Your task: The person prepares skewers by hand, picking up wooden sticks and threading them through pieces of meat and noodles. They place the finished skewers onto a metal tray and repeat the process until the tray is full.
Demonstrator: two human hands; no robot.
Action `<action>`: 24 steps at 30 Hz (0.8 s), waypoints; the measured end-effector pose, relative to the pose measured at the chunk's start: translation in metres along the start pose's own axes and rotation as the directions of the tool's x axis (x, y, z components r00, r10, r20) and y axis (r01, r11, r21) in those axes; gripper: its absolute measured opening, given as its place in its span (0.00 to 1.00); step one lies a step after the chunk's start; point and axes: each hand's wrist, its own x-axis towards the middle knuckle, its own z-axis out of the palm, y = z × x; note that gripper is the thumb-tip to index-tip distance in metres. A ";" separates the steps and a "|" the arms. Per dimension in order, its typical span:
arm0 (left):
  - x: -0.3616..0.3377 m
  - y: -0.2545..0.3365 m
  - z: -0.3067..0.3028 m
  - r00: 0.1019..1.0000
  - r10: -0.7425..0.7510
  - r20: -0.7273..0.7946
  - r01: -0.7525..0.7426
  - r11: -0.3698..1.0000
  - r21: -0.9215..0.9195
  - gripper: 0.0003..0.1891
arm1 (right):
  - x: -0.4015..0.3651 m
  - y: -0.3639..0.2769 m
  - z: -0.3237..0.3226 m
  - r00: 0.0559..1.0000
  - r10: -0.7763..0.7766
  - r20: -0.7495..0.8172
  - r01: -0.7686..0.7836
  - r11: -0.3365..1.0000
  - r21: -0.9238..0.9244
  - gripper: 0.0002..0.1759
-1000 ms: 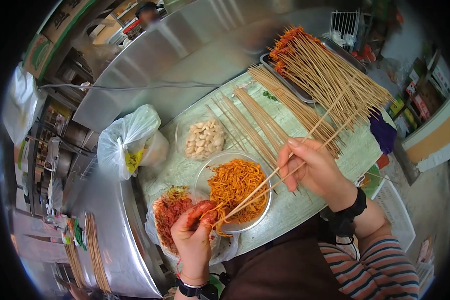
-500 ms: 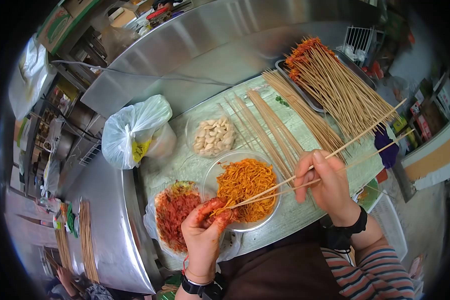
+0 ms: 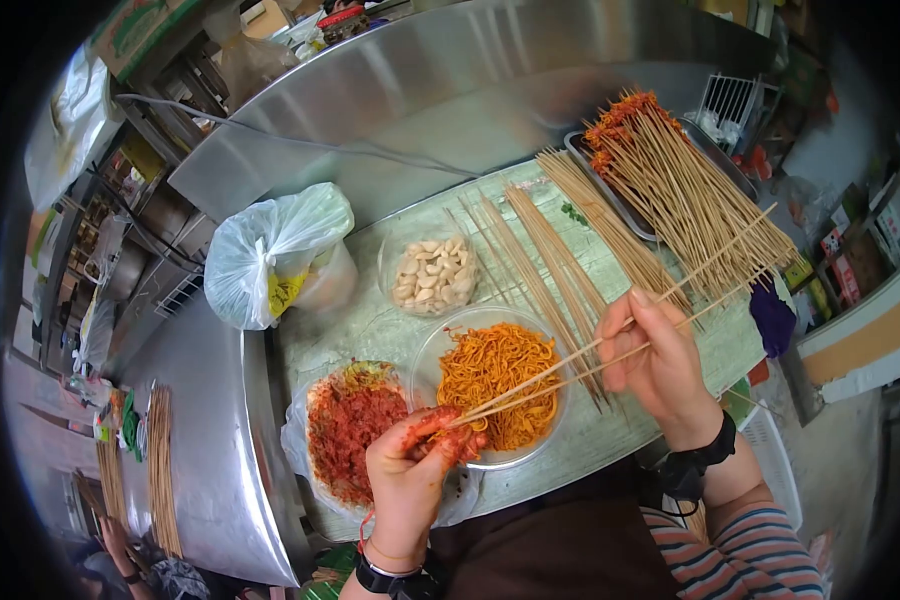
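A: What fills the frame?

B: A steel counter (image 3: 450, 90) runs across the top. Below it a pale table (image 3: 370, 330) slants from lower centre to upper right. A white bag (image 3: 270, 255) sits at the table's upper left end.

A: And the food?

B: A tray (image 3: 610, 195) at upper right carries skewers (image 3: 680, 190), with their red ends pointing up-left. Loose sticks (image 3: 550, 260) lie just beside it. There are 3 dishes in the centre: white pieces (image 3: 432, 275), orange shreds (image 3: 495, 370) in a clear bowl (image 3: 425, 345), and red paste (image 3: 355, 430) at the left.

A: The hands?

B: The right hand (image 3: 660, 365) is closed around the middle of a few sticks (image 3: 570, 362), right of the bowl. The left hand (image 3: 410, 470), smeared red, pinches their tips at the bowl's near rim, touching the shreds.
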 end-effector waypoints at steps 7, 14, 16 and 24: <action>0.001 -0.003 -0.005 0.997 -0.036 -0.061 0.030 0.995 -0.095 0.10 | -0.003 -0.002 -0.005 0.999 0.007 0.054 -0.008 1.000 0.011 0.21; -0.001 0.003 0.006 0.999 0.003 -0.046 -0.004 1.000 -0.023 0.09 | -0.002 0.000 -0.007 0.999 -0.038 0.010 0.038 0.999 0.030 0.22; -0.001 0.000 0.003 0.999 0.034 -0.023 -0.033 0.999 0.033 0.09 | -0.003 -0.001 -0.003 1.000 -0.025 0.007 0.025 1.000 -0.012 0.21; -0.002 -0.001 0.004 0.997 0.057 -0.044 -0.054 0.996 0.067 0.12 | 0.001 -0.010 -0.002 0.997 0.011 0.079 -0.001 0.992 -0.127 0.21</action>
